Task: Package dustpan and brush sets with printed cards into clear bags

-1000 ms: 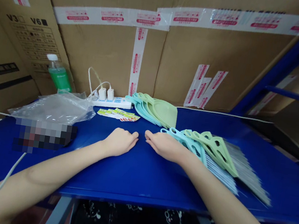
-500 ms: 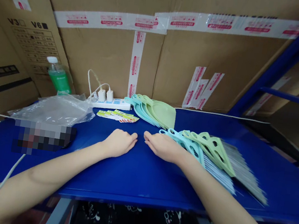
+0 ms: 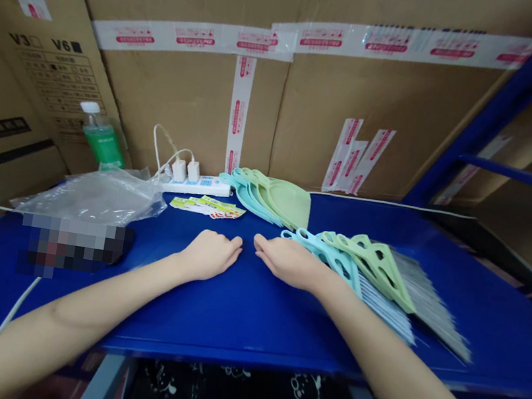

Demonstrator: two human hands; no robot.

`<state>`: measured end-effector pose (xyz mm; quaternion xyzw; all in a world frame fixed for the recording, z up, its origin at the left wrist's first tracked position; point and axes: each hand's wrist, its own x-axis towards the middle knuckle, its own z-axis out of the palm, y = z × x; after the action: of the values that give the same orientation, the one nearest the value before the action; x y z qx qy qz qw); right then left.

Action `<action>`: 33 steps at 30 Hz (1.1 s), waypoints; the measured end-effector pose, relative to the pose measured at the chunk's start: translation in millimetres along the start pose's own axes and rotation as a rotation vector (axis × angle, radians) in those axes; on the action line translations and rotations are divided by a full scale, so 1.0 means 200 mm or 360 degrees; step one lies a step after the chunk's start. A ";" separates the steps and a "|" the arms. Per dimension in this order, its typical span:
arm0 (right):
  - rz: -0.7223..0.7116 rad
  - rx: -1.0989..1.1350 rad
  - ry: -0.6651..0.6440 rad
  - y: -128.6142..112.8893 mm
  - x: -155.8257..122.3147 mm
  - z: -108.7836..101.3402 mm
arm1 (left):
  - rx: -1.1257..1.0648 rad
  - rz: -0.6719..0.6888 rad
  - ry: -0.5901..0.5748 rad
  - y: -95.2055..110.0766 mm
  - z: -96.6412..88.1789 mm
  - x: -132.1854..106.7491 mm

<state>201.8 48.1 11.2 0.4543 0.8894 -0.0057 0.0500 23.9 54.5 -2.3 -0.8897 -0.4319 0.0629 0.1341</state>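
My left hand [image 3: 210,256] is closed in a loose fist on the blue table, with nothing showing in it. Facing it across a small gap is my right hand [image 3: 287,261], also a fist that shows nothing held. Just right of my right hand lie hand brushes with light blue handles [image 3: 330,256] and green handles [image 3: 378,266], overlapping, bristles pointing right. Behind the hands, light blue dustpans [image 3: 251,198] and green dustpans [image 3: 290,203] lie fanned over one another. Several printed green-and-white cards [image 3: 207,206] sit beyond my left hand.
A white power strip [image 3: 198,186] with plugged-in chargers stands at the back. On the left are a clear plastic bag [image 3: 97,194], a bottle of green liquid [image 3: 104,142] and a blurred-out item [image 3: 73,247]. Cardboard [image 3: 171,98] walls the back; a blue post [image 3: 478,118] rises at right.
Both fists keep their places on the table. The whole view has shifted very slightly; no object has been moved.
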 end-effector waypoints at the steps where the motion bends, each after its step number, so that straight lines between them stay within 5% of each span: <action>1: -0.0005 -0.0001 0.0005 0.00 0.00 0.00 | 0.0002 0.0001 0.0010 0.00 0.00 0.00; 8: -0.0036 -0.0018 0.0027 -0.01 -0.01 -0.01 | -0.0010 0.0032 0.0121 0.00 -0.04 0.07; 13: -0.0017 -0.0083 0.0299 0.00 -0.03 -0.04 | -0.0039 0.0053 0.0297 0.02 -0.10 0.20; 21: 0.0593 -0.0005 0.0707 0.23 -0.15 -0.17 | -0.0052 0.0341 0.0428 0.04 -0.14 0.44; 26: 0.0832 0.0062 0.0368 0.34 -0.23 -0.14 | 0.0012 0.0388 0.0418 0.05 -0.12 0.51; 33: 0.0909 0.0183 0.0049 0.34 -0.26 -0.17 | 0.0071 0.0380 0.0433 0.04 -0.14 0.53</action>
<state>283.9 48.4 53.2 0.6885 0.7243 -0.0349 0.0100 103.1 127.5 22.9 -0.9317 -0.2997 -0.0331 0.2025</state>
